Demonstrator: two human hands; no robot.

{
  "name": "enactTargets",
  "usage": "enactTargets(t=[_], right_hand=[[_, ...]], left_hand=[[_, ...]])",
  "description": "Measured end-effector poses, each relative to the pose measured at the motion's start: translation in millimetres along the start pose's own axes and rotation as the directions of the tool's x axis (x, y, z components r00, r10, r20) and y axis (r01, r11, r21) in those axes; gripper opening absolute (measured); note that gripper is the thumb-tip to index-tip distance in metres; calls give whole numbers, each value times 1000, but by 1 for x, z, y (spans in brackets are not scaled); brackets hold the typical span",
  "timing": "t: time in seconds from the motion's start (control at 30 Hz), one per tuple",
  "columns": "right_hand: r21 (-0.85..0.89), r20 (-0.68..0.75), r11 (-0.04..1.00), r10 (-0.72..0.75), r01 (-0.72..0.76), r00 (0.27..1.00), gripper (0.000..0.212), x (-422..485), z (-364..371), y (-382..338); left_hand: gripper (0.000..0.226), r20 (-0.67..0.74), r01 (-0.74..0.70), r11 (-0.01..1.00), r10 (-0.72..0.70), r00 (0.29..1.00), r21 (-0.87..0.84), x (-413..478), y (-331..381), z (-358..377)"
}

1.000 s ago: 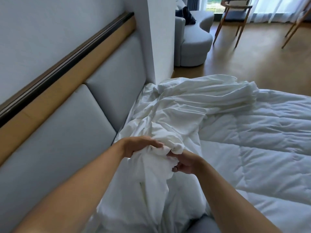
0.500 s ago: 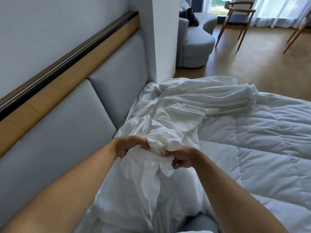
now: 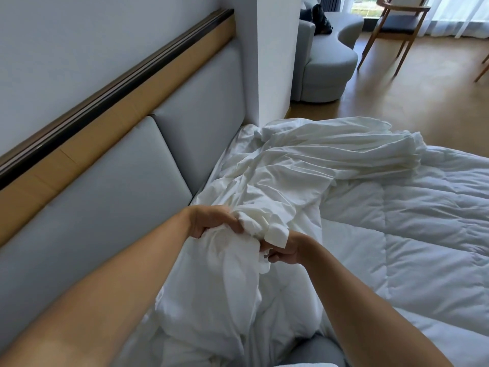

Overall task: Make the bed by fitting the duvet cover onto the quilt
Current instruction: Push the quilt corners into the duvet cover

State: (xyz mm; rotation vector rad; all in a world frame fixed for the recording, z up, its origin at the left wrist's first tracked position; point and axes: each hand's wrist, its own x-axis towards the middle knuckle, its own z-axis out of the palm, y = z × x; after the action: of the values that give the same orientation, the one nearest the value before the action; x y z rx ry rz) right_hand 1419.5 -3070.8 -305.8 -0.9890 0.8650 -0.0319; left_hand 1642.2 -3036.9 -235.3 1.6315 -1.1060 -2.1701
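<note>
A grey padded headboard [image 3: 111, 181] runs left of the hands; beyond them stand a white pillar [image 3: 275, 49], grey sofa [image 3: 328, 62], wooden chair [image 3: 397, 25] and wood floor [image 3: 423, 102].

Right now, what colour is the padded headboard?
Pale grey headboard, under a tan wood band; head view.

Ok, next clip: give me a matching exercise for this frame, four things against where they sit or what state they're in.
Things:
1. smooth white duvet cover
2. puffy white stitched quilt
3. grey rounded armchair
4. grey padded headboard

States:
A. flat along the wall
B. spread flat on the bed
C. bunched, gripped by left hand and right hand
D. on the wooden floor beyond the pillar

Pairs: 1-C, 2-B, 3-D, 4-A
</note>
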Motion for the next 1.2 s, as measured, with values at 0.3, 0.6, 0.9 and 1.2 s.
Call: enactTargets(t=[0.3,0.6,0.9,1.2], right_hand=[[-23,-165,998,-63,60,984,5,5,7,-12],[-41,31,997,-59,60,998,35,5,17,-9],[-83,-94,990,-121,113,988,20,12,20,-20],[-173,68,979,118,-105,991,31,6,12,-26]], left_hand=[[43,-150,77,930,-24,988,360,1,-4,17],[30,-341,-118,992,123,932,34,1,-6,5],[55,-84,104,958,-85,993,267,-14,-15,-4],[47,-182,-103,988,82,980,-112,-10,-29,-6]])
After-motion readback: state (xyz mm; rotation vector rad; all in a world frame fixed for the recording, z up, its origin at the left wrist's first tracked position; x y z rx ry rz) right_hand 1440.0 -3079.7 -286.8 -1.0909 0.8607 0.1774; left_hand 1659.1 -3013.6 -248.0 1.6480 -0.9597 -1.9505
